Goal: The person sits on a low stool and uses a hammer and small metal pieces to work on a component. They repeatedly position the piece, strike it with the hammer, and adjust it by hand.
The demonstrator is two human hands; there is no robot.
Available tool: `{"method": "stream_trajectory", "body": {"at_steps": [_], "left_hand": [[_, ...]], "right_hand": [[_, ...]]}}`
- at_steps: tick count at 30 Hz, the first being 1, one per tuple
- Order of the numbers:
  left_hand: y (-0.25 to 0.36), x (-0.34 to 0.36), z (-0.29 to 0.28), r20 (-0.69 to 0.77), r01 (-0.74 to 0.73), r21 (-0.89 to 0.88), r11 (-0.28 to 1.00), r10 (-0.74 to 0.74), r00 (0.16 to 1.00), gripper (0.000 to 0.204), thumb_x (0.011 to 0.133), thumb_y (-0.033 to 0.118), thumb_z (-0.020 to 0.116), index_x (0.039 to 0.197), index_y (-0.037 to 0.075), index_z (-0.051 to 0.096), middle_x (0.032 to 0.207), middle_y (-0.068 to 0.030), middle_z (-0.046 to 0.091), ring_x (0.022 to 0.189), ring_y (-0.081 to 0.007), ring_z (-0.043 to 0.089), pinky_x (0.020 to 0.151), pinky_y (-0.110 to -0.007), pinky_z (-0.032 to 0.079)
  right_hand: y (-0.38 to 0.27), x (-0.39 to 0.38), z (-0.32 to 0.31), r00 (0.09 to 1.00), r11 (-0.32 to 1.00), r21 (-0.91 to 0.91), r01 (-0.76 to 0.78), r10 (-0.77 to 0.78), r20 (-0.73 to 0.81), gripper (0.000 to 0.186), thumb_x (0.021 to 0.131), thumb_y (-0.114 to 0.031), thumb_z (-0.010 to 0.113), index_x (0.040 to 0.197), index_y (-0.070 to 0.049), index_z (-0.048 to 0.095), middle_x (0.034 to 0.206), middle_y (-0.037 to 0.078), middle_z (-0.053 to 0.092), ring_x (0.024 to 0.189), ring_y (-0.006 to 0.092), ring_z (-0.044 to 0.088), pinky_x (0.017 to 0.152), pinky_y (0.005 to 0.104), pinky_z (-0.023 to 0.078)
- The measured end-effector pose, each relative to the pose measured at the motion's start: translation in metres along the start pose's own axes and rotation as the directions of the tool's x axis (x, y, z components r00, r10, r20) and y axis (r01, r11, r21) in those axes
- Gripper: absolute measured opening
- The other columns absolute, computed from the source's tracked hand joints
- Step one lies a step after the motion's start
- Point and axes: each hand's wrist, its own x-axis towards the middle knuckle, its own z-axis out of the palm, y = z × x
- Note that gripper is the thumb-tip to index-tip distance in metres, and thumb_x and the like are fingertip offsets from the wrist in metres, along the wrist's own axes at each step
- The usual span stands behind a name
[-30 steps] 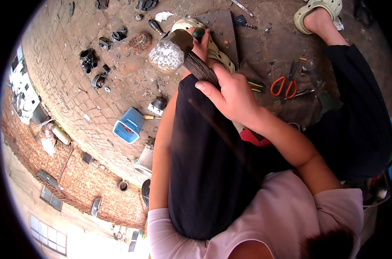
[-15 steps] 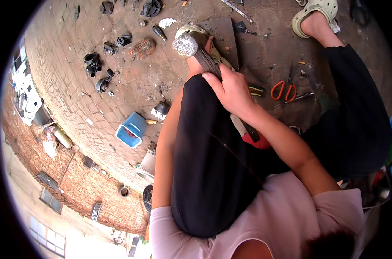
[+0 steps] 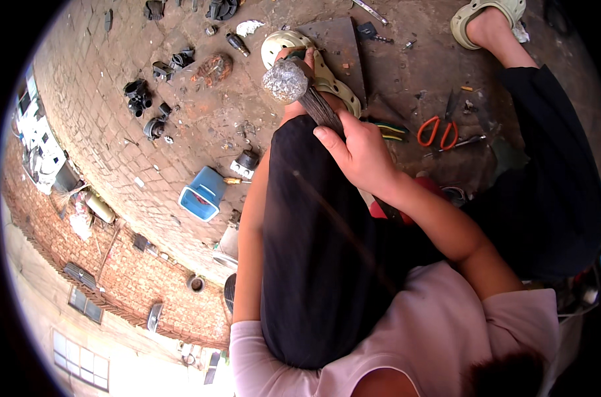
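Observation:
My right hand (image 3: 366, 155) is closed round the dark wooden handle of a hammer (image 3: 323, 112), its thumb lying along the handle. The hammer's battered, silvery head (image 3: 285, 81) is in front of my left hand (image 3: 309, 58), whose fingers show only in part. They are bent round a small dark piece (image 3: 294, 54) that I cannot make out, beside my beige clog (image 3: 340, 90). Whether hammer and piece touch is hidden. A dark flat plate (image 3: 347, 49) lies on the ground by that foot.
Orange-handled scissors (image 3: 439, 132) and yellow-and-black-handled pliers (image 3: 390, 131) lie to the right. Black plastic parts (image 3: 138, 98) and a reddish lump (image 3: 214, 67) are scattered to the left. A blue bin (image 3: 203, 193) lies near a screwdriver (image 3: 233, 180). My other foot's clog (image 3: 462, 28) is at far right.
The hammer head sits slightly lower against my left hand, and more of the dark piece shows above it. Both hands keep their hold; the whole view has shifted a little.

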Motion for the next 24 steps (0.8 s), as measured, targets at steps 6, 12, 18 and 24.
{"method": "stream_trajectory", "body": {"at_steps": [6, 12, 18, 24], "left_hand": [[-0.0071, -0.0004, 0.001, 0.046, -0.031, 0.06, 0.998, 0.028, 0.999, 0.023, 0.086, 0.024, 0.07, 0.094, 0.003, 0.066, 0.087, -0.0162, 0.066, 0.083, -0.0333, 0.063, 0.076, -0.041, 0.049], [-0.0082, -0.0025, 0.0022, 0.047, -0.029, -0.006, 1.0, 0.029, 0.998, 0.023, 0.086, 0.023, 0.071, 0.094, 0.002, 0.065, 0.087, -0.0162, 0.066, 0.083, -0.0337, 0.063, 0.076, -0.041, 0.049], [-0.0079, -0.0029, 0.0015, 0.044, -0.023, -0.048, 0.999, 0.025, 0.999, 0.023, 0.086, 0.022, 0.071, 0.095, 0.002, 0.065, 0.087, -0.0161, 0.066, 0.083, -0.0342, 0.062, 0.076, -0.041, 0.048], [-0.007, -0.0025, -0.0002, 0.028, -0.019, -0.068, 0.997, 0.021, 0.999, 0.023, 0.085, 0.022, 0.072, 0.094, 0.002, 0.066, 0.087, -0.0156, 0.066, 0.082, -0.0343, 0.062, 0.077, -0.041, 0.049]], "right_hand": [[-0.0044, 0.0043, -0.0012, 1.0, 0.999, 0.026, 0.026, -0.025, -0.017, 0.04, 0.096, -0.036, 0.059, 0.086, 0.002, 0.052, 0.062, 0.021, 0.058, 0.059, 0.0417, 0.06, 0.052, 0.0473, 0.045], [-0.0052, 0.0037, -0.0013, 1.0, 1.0, -0.002, 0.012, -0.012, 0.008, 0.041, 0.097, -0.037, 0.057, 0.086, 0.002, 0.052, 0.063, 0.022, 0.059, 0.06, 0.0422, 0.061, 0.052, 0.0477, 0.045], [-0.0036, 0.0029, -0.0011, 1.0, 1.0, -0.022, -0.012, 0.012, 0.021, 0.044, 0.097, -0.039, 0.057, 0.081, 0.002, 0.051, 0.063, 0.023, 0.059, 0.061, 0.0431, 0.06, 0.053, 0.0486, 0.045], [-0.0003, 0.0038, 0.0008, 1.0, 1.0, -0.023, 0.011, -0.011, 0.003, 0.045, 0.097, -0.038, 0.057, 0.079, 0.002, 0.05, 0.062, 0.023, 0.058, 0.06, 0.0426, 0.059, 0.053, 0.0481, 0.044]]}}
